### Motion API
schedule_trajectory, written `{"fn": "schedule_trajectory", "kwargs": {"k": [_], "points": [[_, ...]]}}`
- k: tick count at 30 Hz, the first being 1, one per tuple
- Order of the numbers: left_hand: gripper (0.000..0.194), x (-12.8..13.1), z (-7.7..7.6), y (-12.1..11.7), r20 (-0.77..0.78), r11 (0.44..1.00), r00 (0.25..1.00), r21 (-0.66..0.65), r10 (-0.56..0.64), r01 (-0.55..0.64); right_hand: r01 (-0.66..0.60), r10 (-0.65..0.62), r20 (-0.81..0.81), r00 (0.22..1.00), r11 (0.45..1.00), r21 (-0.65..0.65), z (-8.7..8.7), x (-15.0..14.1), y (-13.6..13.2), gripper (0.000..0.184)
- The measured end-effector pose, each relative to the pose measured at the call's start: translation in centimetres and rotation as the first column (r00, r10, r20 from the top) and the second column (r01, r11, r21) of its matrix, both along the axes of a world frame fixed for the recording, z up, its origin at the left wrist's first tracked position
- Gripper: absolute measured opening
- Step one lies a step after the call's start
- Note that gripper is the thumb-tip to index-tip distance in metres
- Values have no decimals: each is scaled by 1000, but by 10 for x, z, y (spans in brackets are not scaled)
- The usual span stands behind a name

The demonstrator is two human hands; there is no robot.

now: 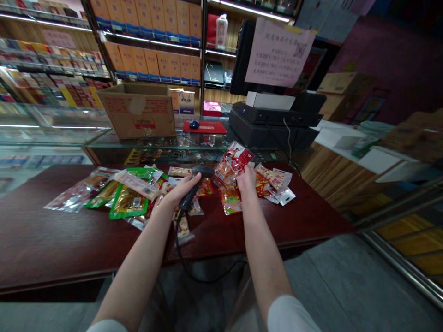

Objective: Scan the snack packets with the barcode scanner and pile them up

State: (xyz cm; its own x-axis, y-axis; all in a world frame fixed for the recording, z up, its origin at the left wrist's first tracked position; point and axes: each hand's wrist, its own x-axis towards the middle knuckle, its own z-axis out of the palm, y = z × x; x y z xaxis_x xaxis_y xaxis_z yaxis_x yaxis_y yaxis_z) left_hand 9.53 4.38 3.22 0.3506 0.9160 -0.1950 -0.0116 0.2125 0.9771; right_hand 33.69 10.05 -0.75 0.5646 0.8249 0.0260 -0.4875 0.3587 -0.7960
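My left hand (180,190) is closed around the handle of a black barcode scanner (189,196), whose head points right. A black cable hangs from the scanner past the table's front edge. In my right hand (246,179) a red and clear snack packet (236,159) is gripped by its side, tilted up off the table. Under it lies a red and green snack packet (231,201). Several more packets (275,177) lie just right of that hand. Left of the scanner spreads a pile with a green-edged packet (130,200) and a long clear packet (81,190).
The dark red table (51,240) runs across the front. Behind it, a glass counter bears a cardboard box (138,113), a mouse (194,124) on a red mat and a black register with a monitor (242,60). Stocked shelves (152,41) line the back.
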Motion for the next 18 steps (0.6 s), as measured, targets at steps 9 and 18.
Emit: {"fn": "schedule_trajectory", "kwargs": {"k": [9, 18], "points": [[40, -11, -2, 13, 60, 987, 986, -50, 157, -154, 582, -453, 645, 615, 813, 16, -5, 33, -6, 48], [34, -20, 3, 18, 129, 939, 931, -78, 342, -334, 413, -243, 968, 65, 890, 196, 6, -7, -29, 52]]}}
